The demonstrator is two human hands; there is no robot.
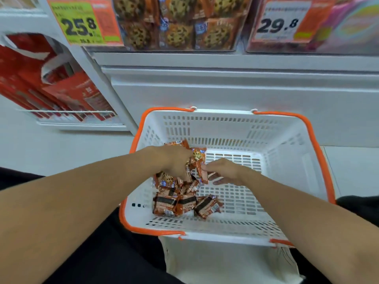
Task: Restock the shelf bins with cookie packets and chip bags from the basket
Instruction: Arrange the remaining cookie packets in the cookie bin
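Gathering is the step in hand: left hand (176, 165) grips orange foil cookie packets (184, 193) heaped at the left wall of the white slotted plastic basket (225, 124), right hand (223, 174) pinches one, and next comes lifting them to the clear cookie bin (178, 25) above.

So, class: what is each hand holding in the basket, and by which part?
The left hand grips a cluster of cookie packets from above; the right hand pinches one packet's edge.
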